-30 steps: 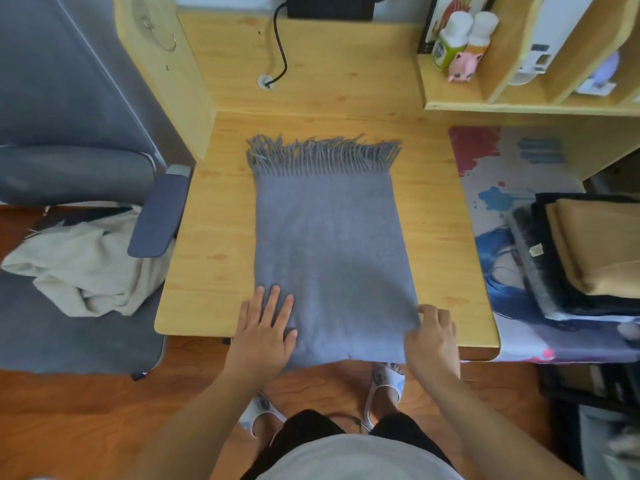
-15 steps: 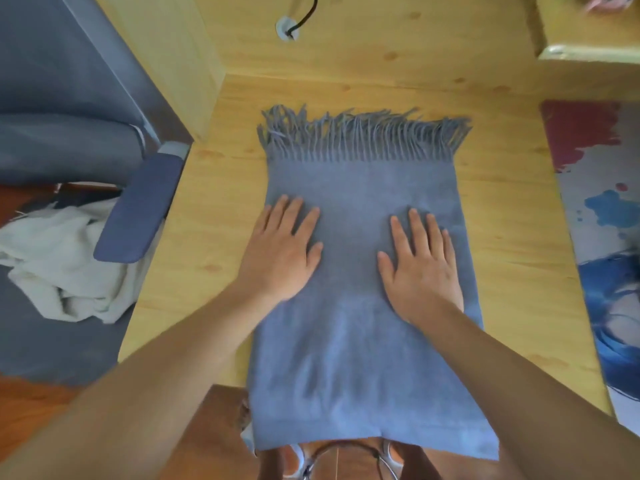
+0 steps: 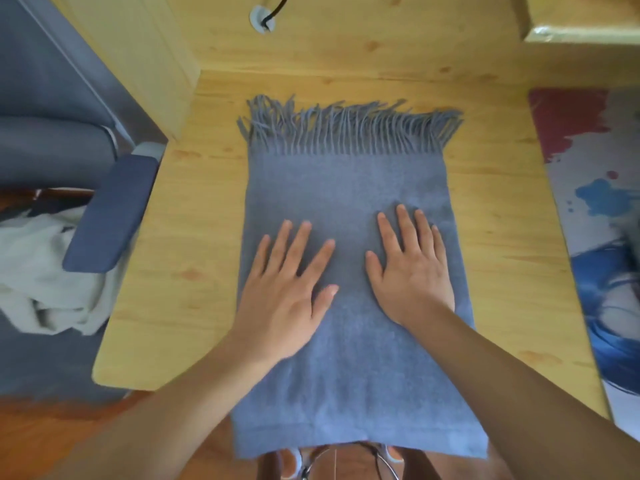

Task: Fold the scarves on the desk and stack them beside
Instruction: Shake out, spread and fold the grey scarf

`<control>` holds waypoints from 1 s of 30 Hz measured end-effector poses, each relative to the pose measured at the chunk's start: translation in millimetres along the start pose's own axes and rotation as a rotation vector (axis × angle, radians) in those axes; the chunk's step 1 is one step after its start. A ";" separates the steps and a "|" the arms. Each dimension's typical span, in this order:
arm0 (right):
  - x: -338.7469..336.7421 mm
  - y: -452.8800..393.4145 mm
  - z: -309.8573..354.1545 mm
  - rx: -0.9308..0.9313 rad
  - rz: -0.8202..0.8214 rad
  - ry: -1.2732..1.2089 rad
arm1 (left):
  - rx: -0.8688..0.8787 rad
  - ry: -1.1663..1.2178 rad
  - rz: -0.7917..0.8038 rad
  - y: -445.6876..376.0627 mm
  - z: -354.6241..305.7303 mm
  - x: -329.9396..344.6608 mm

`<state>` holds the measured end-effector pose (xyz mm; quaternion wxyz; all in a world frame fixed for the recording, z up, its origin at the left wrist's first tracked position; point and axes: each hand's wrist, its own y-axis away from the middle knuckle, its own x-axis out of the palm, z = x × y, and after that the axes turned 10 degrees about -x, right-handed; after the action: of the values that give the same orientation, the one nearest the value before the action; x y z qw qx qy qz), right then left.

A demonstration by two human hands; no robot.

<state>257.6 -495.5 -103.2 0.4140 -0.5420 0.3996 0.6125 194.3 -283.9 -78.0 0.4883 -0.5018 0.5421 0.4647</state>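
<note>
Left hand point(image 3: 287, 292), right hand point(image 3: 412, 271) flat on scarf point(image 3: 346, 188).

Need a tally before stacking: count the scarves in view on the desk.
1. The grey-blue fringed scarf lies flat mid-desk, near end hanging over the front edge, left hand and right hand flat on it. Others may sit outside the frame.

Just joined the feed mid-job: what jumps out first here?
A grey-blue fringed scarf lies down the middle of the wooden desk, its near end hanging over the front edge. The left hand and right hand lie flat on it, fingers spread. A colourful mat covers the desk's right side.
</note>
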 end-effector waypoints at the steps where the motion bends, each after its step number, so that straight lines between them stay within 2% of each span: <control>1: 1.0 2.2 -1.5 -0.004 -0.034 -0.012 | 0.016 0.012 0.047 28.5 2.5 7.0; 3: 4.1 3.9 -3.6 -0.019 -0.096 -0.044 | -0.034 0.020 0.069 61.8 21.5 19.9; 6: 2.9 4.7 -8.1 -0.005 -0.205 -0.186 | -0.229 0.061 0.026 89.2 38.9 18.0; 8: -7.1 19.8 -9.5 0.015 -0.311 -0.347 | -0.442 0.197 -0.029 124.7 32.4 12.5; 10: -25.2 61.7 -7.3 0.080 -0.376 -0.508 | -0.722 0.444 -0.077 164.9 11.1 1.1; 11: -34.8 92.7 -4.1 0.169 -0.390 -0.605 | -0.890 0.621 -0.045 181.6 0.0 -2.9; 13: -45.7 165.7 5.2 0.504 -0.361 -0.814 | -1.203 1.019 0.142 199.7 -14.2 -1.1; 14: -46.2 199.9 10.4 0.704 -0.318 -0.871 | -1.263 1.173 0.252 203.2 -14.9 4.4; 16: -32.3 246.6 10.0 1.016 -0.219 -0.940 | -1.248 1.323 0.416 198.9 -9.2 11.7; 18: -14.4 260.7 -2.3 1.162 -0.097 -1.259 | -1.216 1.419 0.512 192.6 1.1 14.9; 20: -3.7 256.9 -15.7 1.163 -0.066 -1.702 | -1.190 1.515 0.550 189.8 3.6 4.0; 22: -6.4 247.5 -20.9 1.134 -0.065 -1.897 | -1.174 1.626 0.560 195.1 0.9 -7.1; 24: -17.8 243.5 -17.4 1.104 -0.015 -1.889 | -1.207 1.650 0.547 202.5 -0.9 -13.6; 26: -28.2 245.8 -12.8 1.065 0.032 -1.797 | -1.226 1.521 0.466 204.7 4.3 -18.1; 28: -34.8 247.0 -12.4 0.987 0.039 -1.601 | -1.129 1.416 0.402 202.6 12.7 -26.4; 30: -45.7 242.1 -12.0 0.898 0.013 -1.410 | -0.973 1.398 0.414 199.8 12.5 -41.8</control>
<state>37.1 -592.0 -48.9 0.7402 0.1871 0.2559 0.5930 -3.5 -254.9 -34.7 -0.3182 -0.7157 0.5391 0.3096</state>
